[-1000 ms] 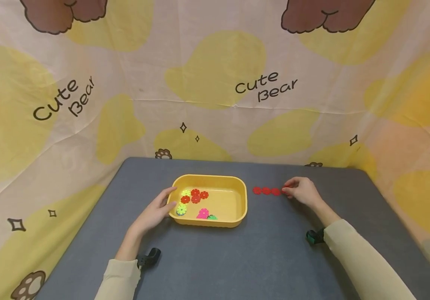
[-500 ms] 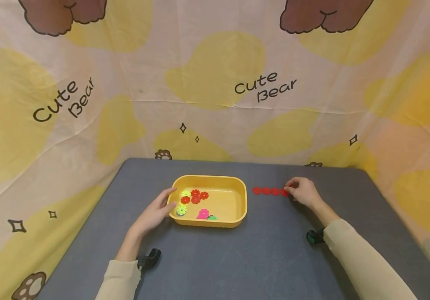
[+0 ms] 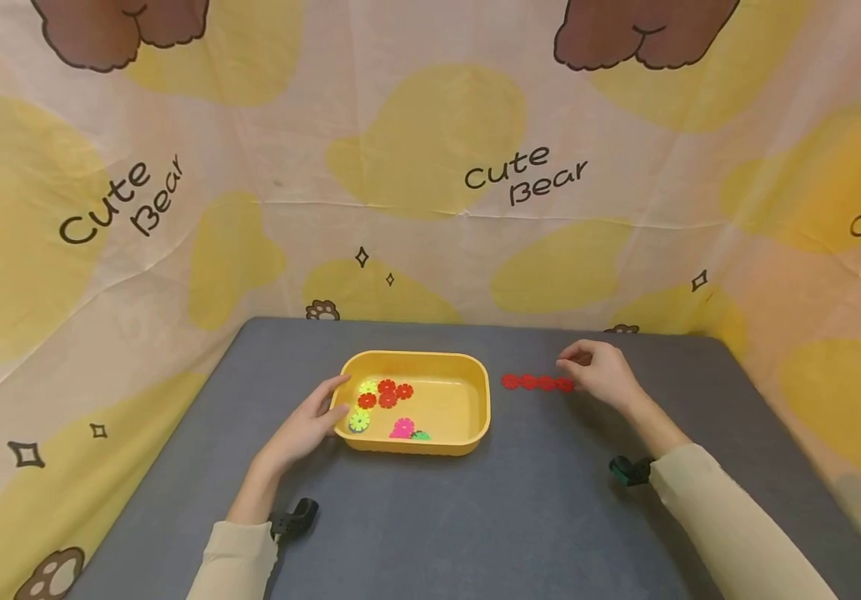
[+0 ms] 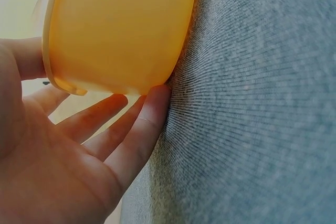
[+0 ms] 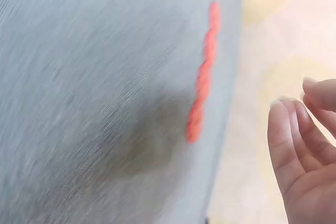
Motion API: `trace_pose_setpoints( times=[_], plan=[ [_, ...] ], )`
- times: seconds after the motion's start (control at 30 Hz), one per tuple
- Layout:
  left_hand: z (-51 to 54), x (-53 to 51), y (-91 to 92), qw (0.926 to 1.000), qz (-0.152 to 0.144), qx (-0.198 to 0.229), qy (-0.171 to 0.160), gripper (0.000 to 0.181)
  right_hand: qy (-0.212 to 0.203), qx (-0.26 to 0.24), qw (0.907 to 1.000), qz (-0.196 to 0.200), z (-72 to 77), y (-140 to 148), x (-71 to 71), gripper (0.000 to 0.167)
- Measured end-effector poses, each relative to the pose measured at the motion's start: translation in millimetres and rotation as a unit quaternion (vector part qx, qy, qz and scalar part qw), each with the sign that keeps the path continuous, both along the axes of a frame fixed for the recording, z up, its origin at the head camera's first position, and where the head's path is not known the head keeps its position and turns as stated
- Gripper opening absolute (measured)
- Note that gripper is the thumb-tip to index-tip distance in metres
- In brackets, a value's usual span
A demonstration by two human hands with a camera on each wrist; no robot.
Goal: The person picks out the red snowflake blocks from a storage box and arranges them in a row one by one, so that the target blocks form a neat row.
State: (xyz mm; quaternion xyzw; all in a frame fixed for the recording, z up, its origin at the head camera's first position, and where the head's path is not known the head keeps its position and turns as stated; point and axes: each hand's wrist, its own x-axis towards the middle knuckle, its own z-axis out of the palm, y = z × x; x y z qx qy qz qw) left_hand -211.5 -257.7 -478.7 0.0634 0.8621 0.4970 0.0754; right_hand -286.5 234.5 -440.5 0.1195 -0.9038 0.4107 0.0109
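A yellow tray (image 3: 468, 443) stands on the table, holding several flower-shaped discs: red ones (image 3: 387, 399), yellow-green ones (image 3: 359, 419), pink (image 3: 403, 427) and green (image 3: 420, 435). The left hand (image 3: 307, 426) grips its left end, thumb at the rim and fingertips against the outer wall (image 4: 121, 30). To the tray's right, a row of red discs (image 3: 528, 382) lies joined on the table; it also shows in the right wrist view as a red strip (image 5: 203, 80). Just above the row's right end hovers the right hand (image 3: 604, 377), holding nothing, with thumb and fingertips apart (image 5: 310, 145).
The grey table (image 3: 430, 517) reaches back to a patterned cloth (image 3: 415, 150) that hangs behind it and at both sides. A dark strap device sits on each wrist, at the left (image 3: 295, 518) and at the right (image 3: 630, 472).
The right hand has let go of the red row's last disc and lifted slightly off it. The left hand keeps its hold on the tray, and the head view has shifted a little.
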Motion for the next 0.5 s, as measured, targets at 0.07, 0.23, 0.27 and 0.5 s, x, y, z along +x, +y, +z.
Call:
trace_pose_setpoints(
  times=[0.07, 0.23, 0.27, 0.5],
  plan=[
    [-0.2, 0.4, -0.2, 1.0000, 0.001, -0.002, -0.001, 0.057, 0.008, 0.000, 1.0000, -0.001, 5.2, -7, 3.2, 0.020],
    [0.4, -0.1, 0.8, 1.0000, -0.001, 0.008, -0.002, 0.057, 0.031, -0.010, 0.9995, -0.005, 15.6, -23, 8.5, 0.018],
    [0.6, -0.2, 1.1, 1.0000, -0.001, 0.009, -0.003, 0.057, 0.032, -0.018, 0.9993, -0.005, 17.1, -27, 9.3, 0.018],
    [1.5, 0.1, 1.6, 0.9999, 0.004, 0.008, -0.007, 0.056, 0.042, -0.062, 0.9971, 0.015, 22.7, -59, 11.7, 0.019]
  ],
)
